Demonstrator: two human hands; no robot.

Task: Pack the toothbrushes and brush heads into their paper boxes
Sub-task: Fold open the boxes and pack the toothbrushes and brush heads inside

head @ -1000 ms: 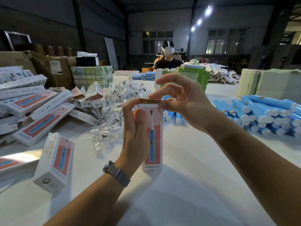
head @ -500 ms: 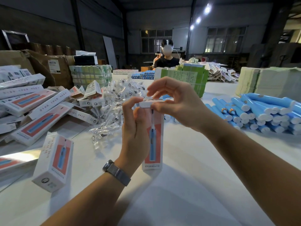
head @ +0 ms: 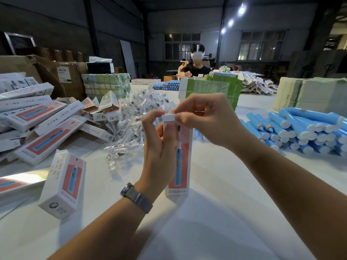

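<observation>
Along the table's (head: 216,212) left edge: a heap of packed boxes (head: 47,128), one closed box (head: 63,184) lying nearest you. Beyond it, toward the middle: a pile of bagged brush heads (head: 135,117). Centre, near your edge: one paper box (head: 179,158), upright on the table, its top flap (head: 169,117) nearly closed. Your left hand (head: 159,152) wraps the box's upper part, thumb and forefinger at the flap; your right hand (head: 204,119) pinches the flap from the other side. Right edge: stacked blue toothbrush handles (head: 300,130).
</observation>
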